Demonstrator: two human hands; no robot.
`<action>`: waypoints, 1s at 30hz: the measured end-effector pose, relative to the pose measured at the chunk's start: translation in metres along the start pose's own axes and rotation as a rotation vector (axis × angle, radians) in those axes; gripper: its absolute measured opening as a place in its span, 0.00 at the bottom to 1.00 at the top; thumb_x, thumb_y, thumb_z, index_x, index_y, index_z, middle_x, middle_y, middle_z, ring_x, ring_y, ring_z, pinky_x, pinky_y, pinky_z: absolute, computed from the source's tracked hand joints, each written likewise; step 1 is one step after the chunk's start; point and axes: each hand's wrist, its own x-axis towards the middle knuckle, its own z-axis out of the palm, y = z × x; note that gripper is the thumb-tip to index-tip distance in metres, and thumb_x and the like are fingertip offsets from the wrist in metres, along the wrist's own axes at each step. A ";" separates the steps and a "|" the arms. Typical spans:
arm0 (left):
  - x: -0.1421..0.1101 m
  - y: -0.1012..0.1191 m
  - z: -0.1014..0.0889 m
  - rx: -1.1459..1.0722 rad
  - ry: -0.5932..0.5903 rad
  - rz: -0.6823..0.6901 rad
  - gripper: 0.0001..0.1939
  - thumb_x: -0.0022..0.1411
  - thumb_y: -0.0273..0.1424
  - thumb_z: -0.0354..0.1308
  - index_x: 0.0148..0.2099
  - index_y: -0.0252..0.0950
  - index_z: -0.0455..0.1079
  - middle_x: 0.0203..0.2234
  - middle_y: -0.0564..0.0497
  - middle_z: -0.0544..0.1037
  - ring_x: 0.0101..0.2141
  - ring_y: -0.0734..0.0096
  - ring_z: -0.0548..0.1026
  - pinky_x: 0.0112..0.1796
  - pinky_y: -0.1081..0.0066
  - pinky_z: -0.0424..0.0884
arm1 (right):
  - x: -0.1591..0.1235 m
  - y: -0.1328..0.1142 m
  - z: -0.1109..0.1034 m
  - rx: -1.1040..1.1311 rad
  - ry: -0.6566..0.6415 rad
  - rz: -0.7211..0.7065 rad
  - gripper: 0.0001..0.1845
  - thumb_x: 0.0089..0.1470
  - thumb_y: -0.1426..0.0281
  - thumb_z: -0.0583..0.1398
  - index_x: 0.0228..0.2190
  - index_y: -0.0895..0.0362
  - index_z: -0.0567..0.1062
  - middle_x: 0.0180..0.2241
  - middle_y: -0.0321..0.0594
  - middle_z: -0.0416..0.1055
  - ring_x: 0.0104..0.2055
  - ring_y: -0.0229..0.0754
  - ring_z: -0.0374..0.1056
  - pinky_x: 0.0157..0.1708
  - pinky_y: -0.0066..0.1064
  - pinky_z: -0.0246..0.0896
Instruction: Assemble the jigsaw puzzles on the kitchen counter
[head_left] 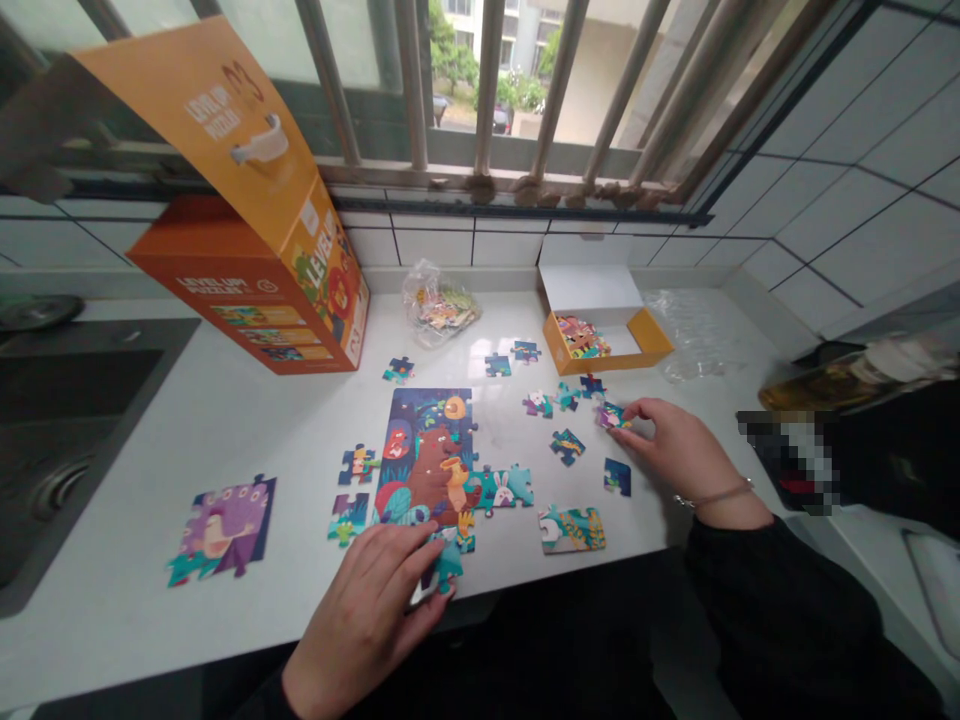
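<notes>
My left hand (375, 600) is closed on a teal puzzle piece (448, 562) at the counter's front edge, just below the partly joined bear puzzle (431, 450). Between the thumb and fingers of my right hand (675, 445) is a purple and dark-blue puzzle piece (611, 416), low over the counter. Around it lie loose pieces: one with a white animal (538, 402), one with yellow leaves (568, 446) and a dark-blue one (618, 477). A joined strip with a rabbit (504, 490) touches the bear puzzle's right side. A joined purple section (225, 530) lies at the left.
An orange puzzle box (262, 290) stands open at the back left. Behind the puzzle are a plastic bag of pieces (442, 305) and a small open yellow box (649, 338). A sink (169, 340) borders the left, and a bottle of yellow liquid (817, 378) the right.
</notes>
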 end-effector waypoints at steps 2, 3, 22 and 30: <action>0.001 0.000 0.000 0.002 0.001 0.003 0.19 0.75 0.30 0.62 0.65 0.36 0.71 0.55 0.41 0.83 0.55 0.53 0.80 0.57 0.52 0.74 | -0.001 0.002 0.004 -0.030 -0.071 -0.033 0.07 0.61 0.64 0.67 0.38 0.53 0.78 0.41 0.46 0.80 0.45 0.55 0.77 0.48 0.45 0.72; 0.001 0.000 0.001 0.003 0.001 0.004 0.19 0.75 0.30 0.62 0.65 0.35 0.71 0.55 0.41 0.83 0.55 0.53 0.80 0.57 0.52 0.74 | 0.000 -0.001 0.006 -0.041 -0.084 -0.056 0.05 0.62 0.65 0.67 0.38 0.54 0.78 0.42 0.47 0.80 0.46 0.55 0.77 0.49 0.45 0.72; -0.002 0.001 0.000 0.002 -0.010 -0.010 0.19 0.74 0.32 0.63 0.64 0.36 0.71 0.56 0.39 0.82 0.54 0.52 0.81 0.55 0.50 0.77 | 0.094 -0.084 0.039 0.014 -0.240 -0.187 0.26 0.53 0.69 0.75 0.52 0.56 0.78 0.42 0.44 0.83 0.41 0.48 0.78 0.42 0.36 0.71; 0.000 0.001 0.001 -0.010 -0.016 -0.054 0.22 0.73 0.31 0.63 0.66 0.37 0.69 0.57 0.38 0.81 0.57 0.51 0.79 0.58 0.48 0.75 | 0.096 -0.086 0.036 0.050 -0.260 -0.187 0.13 0.52 0.68 0.74 0.40 0.54 0.82 0.36 0.41 0.80 0.35 0.46 0.73 0.36 0.35 0.66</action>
